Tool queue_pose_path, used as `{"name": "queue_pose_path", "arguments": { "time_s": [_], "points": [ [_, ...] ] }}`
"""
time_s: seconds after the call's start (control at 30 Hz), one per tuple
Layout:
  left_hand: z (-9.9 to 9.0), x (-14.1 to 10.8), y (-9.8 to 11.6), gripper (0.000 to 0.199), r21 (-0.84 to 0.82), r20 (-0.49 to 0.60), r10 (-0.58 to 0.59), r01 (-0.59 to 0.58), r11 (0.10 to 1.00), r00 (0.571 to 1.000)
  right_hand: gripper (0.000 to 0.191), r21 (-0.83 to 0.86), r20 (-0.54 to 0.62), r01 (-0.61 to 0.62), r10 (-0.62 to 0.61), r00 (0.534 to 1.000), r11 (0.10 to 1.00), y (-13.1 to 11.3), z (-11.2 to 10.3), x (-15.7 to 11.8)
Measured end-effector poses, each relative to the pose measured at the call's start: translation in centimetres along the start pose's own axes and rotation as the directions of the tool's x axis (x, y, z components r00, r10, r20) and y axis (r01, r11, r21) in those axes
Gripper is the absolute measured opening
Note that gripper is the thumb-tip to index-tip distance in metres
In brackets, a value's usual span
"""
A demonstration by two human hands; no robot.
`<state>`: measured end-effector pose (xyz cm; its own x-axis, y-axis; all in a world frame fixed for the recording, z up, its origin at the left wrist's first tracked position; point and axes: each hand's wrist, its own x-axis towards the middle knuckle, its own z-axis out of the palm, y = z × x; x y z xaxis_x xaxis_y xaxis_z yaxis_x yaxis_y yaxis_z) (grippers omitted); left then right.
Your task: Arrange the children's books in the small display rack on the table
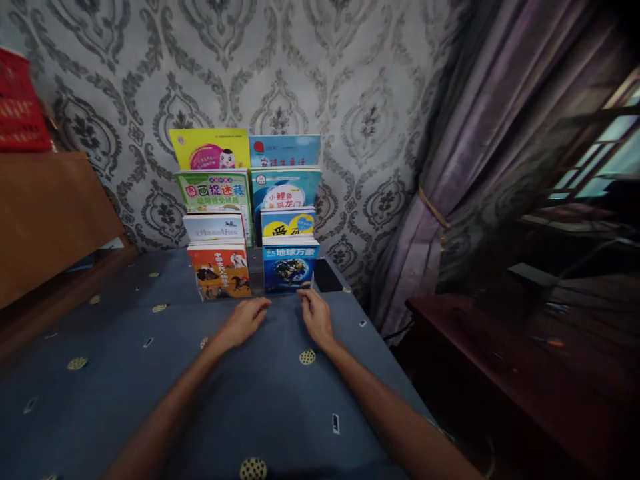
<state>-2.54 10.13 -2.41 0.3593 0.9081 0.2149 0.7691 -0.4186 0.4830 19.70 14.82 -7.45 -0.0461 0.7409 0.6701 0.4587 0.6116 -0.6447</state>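
Observation:
Two columns of children's books stand upright in stepped rows against the wall. At the front left is an orange book (pixel 226 272) with figures and a horse on its cover. A blue book (pixel 290 270) with a globe picture forms the front of the right column. My left hand (pixel 246 321) rests by the bed surface below the orange book, fingers loosely bent and apart, holding nothing. Close to the lower right corner of the blue book is my right hand (pixel 315 317), its fingers partly extended; whether they touch the book I cannot tell.
Behind the front books are a green book (pixel 214 190), a yellow book (pixel 210 148) and a light blue book (pixel 285 148). A dark flat object (pixel 328 275) lies right of them. A wooden headboard (pixel 55 213) is left, a purple curtain (pixel 425 240) and dark red table (pixel 480 353) right.

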Motion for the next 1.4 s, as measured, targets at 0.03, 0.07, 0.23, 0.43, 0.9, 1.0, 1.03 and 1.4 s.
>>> {"name": "queue_pose_path", "arguments": {
  "time_s": [0.03,0.07,0.23,0.43,0.9,1.0,1.03,1.4],
  "points": [
    [1.0,0.1,-0.1,0.031,0.008,-0.032,-0.005,0.005,1.0,0.999,0.031,-0.002,-0.008,-0.017,0.017,1.0,1.0,0.2,0.0,0.0],
    [1.9,0.2,-0.3,0.031,0.011,-0.064,-0.004,0.004,1.0,0.998,0.031,-0.004,-0.015,-0.036,0.035,0.999,0.999,0.4,0.0,0.1],
    [4.6,-0.3,-1.5,0.029,0.04,-0.221,0.026,-0.018,0.999,0.975,0.031,-0.036,-0.001,-0.105,0.105,0.995,0.994,0.7,-0.1,0.2],
    [5.3,-0.9,-1.9,0.027,0.108,-0.216,0.135,-0.114,0.988,0.967,0.033,-0.065,0.02,-0.153,0.155,0.988,0.986,1.4,0.5,0.0],
    [5.9,-1.2,-1.7,0.028,0.214,-0.153,0.159,-0.125,0.969,0.975,0.035,-0.137,0.097,-0.187,0.201,0.975,0.973,3.0,1.1,-0.3],
    [5.6,-1.2,-1.6,0.029,0.185,-0.186,0.162,-0.127,0.974,0.969,0.034,-0.147,0.114,-0.192,0.21,0.971,0.97,3.0,1.0,-0.2],
    [5.2,-1.2,-1.4,0.03,0.184,-0.213,0.174,-0.136,0.974,0.961,0.034,-0.148,0.112,-0.192,0.209,0.971,0.97,3.1,1.0,-0.1],
    [-8.8,2.6,0.5,0.041,0.407,-0.682,0.186,0.155,0.9,0.707,0.03,-0.149,0.068,-0.195,0.207,0.976,0.969,3.0,1.3,-0.1]
  ]
}}
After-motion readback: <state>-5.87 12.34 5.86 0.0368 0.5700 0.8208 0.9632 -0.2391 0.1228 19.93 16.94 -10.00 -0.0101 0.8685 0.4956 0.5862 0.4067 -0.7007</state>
